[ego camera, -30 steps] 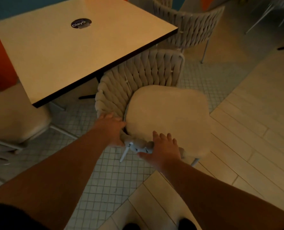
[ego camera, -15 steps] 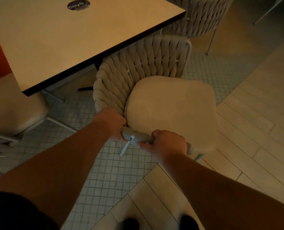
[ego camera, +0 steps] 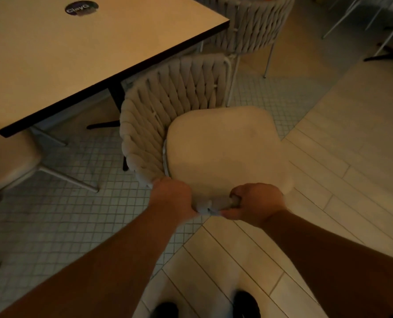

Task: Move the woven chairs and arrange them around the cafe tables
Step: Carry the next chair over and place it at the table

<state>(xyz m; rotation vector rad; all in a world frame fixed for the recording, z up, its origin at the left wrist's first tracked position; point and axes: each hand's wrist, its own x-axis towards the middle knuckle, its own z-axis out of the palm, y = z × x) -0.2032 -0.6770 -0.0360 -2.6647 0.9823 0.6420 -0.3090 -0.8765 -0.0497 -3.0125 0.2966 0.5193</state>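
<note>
A woven chair [ego camera: 168, 106] with a pale seat cushion [ego camera: 223, 148] stands just in front of me, its curved woven back turned toward the square cafe table [ego camera: 94, 53]. My left hand [ego camera: 171, 198] grips the near end of the woven back where it meets the frame. My right hand [ego camera: 257, 203] is curled round the front edge of the seat frame beside it. The chair's near legs are hidden under my hands.
A second woven chair [ego camera: 255, 21] stands behind the table's right corner. A cushioned chair [ego camera: 5, 161] sits at the left edge. White metal chair legs [ego camera: 374, 17] are at the far right. My shoes [ego camera: 246, 304] are on plank flooring; small tiles lie under the table.
My right hand went from lying flat on the seat's front edge to curling round it. Both hands and the chair now sit nearer to me, further from the table.
</note>
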